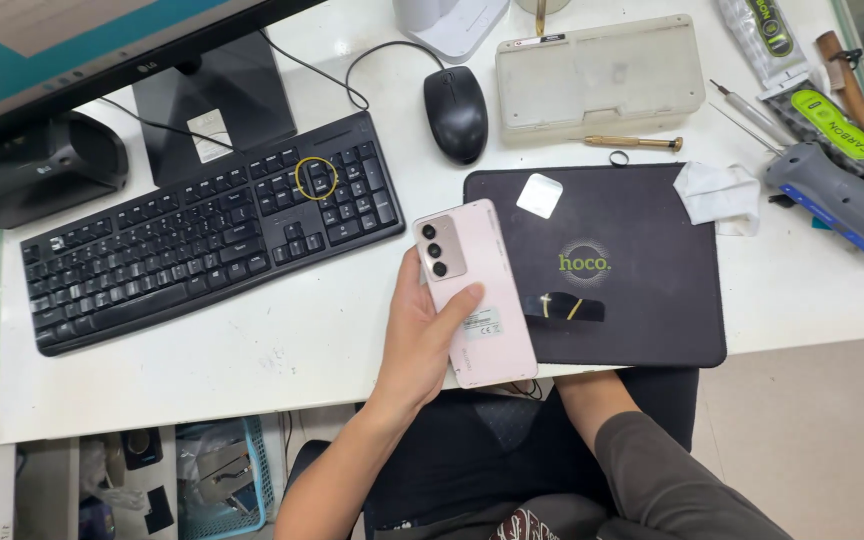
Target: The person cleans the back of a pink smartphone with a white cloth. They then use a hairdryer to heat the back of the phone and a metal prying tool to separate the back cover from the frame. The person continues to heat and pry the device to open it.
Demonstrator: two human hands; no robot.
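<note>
My left hand (418, 342) holds a pale pink smartphone (479, 262) back side up, just above the white desk's front edge. The thumb lies across the phone's back near a small sticker, and the camera block points away from me. The phone overlaps the left edge of a black work mat (642, 300). My right forearm (592, 402), in a grey sleeve, reaches up to the desk edge below the mat. The right hand itself is hidden.
A black keyboard (202, 235) with a yellow ring on it lies left, next to a monitor stand (214, 100) and a black mouse (456, 112). Behind the mat lie a translucent case (600, 75), a brass screwdriver (632, 143), a white cloth (720, 193) and tools (837, 195).
</note>
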